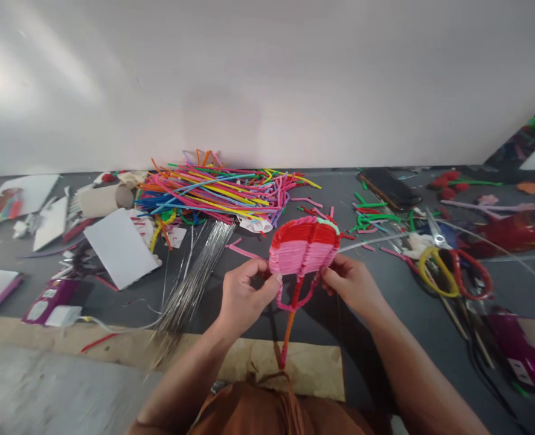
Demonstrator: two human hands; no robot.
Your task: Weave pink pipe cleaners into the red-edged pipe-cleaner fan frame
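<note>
A rounded pipe-cleaner piece [304, 248] stands upright between my hands in the middle of the head view. Its top band is red, its lower part pink, with a bit of pale green along the upper right edge. Beneath it hangs an open pink loop, and a red, orange and pink stem [289, 329] runs down toward me. My left hand [248, 293] pinches the left lower edge between thumb and fingers. At the right lower edge, my right hand [351, 281] grips the piece in the same way; its fingertips are partly hidden behind it.
A heap of coloured pipe cleaners [217, 190] lies against the wall. Nearer me is a bundle of thin metal wires [197, 278]. On the right are scissors [448, 266], a black phone [389, 188] and green offcuts [371, 208]; on the left, a white card [121, 248].
</note>
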